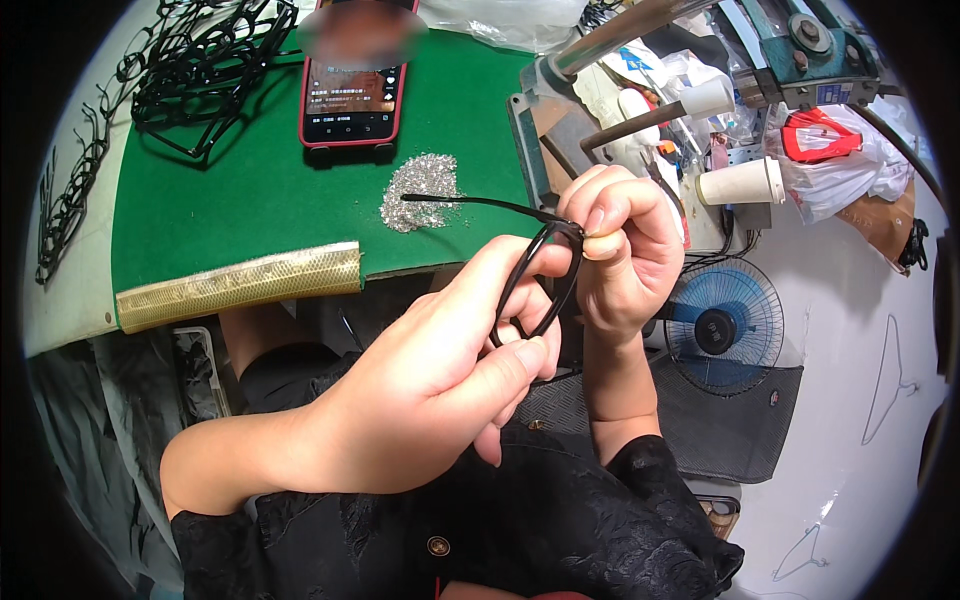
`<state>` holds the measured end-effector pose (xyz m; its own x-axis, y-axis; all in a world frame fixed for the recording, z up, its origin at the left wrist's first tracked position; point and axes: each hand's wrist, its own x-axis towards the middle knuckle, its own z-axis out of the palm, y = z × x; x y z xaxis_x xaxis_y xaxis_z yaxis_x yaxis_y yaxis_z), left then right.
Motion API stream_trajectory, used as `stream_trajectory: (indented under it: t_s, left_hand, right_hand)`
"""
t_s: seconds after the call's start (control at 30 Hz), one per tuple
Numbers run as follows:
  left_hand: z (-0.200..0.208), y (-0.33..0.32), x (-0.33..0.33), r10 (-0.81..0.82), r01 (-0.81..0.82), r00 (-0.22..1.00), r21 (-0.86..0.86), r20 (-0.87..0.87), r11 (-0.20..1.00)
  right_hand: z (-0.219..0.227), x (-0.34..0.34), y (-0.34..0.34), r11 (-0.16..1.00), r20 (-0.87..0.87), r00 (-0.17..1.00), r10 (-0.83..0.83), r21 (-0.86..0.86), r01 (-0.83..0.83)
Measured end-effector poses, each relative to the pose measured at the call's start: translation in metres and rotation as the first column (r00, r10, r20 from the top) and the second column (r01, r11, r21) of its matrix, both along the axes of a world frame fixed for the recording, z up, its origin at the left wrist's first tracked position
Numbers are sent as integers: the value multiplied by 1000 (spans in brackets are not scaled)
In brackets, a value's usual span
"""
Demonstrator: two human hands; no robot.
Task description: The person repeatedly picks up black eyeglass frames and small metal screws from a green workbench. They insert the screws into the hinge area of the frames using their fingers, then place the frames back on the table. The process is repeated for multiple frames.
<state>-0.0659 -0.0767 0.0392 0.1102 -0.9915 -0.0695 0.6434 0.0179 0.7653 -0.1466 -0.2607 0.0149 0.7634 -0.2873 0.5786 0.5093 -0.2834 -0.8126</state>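
Both my hands hold one black eyeglass frame (516, 275) over the near edge of the green mat. My left hand (440, 370) is closed around the rims, with the thumb pressed on the lower part. At the hinge corner, the thumb and forefinger of my right hand (625, 235) pinch the frame; whatever tiny part sits between those fingertips is hidden. One temple arm (470, 202) sticks out to the left, its tip over a pile of small silvery screw-like bits (425, 185) on the mat.
Several black eyeglass frames (215, 75) lie heaped at the far left of the green mat (240, 200). A phone (350, 100) stands at the back. To the right are a bench machine (810, 50), a white cup (740, 184) and a fan (722, 325). A gold strip (240, 285) lines the mat's front edge.
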Motion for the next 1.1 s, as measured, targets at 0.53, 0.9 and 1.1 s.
stream_trajectory:
  t_s: [0.53, 0.9, 1.1]
  left_hand:
    - [-2, -4, 1, 6, -4, 999, -23, 46, 1000]
    - [-1, -6, 1, -3, 2, 999, -23, -52, 1000]
    - [-1, -5, 1, 4, -2, 996, -14, 89, 1000]
  right_hand:
    - [0, 2, -4, 995, 14, 999, -36, -92, 37]
    - [1, 1, -6, 995, 55, 997, -52, -85, 57]
    - [7, 0, -9, 984, 36, 996, -87, -155, 91]
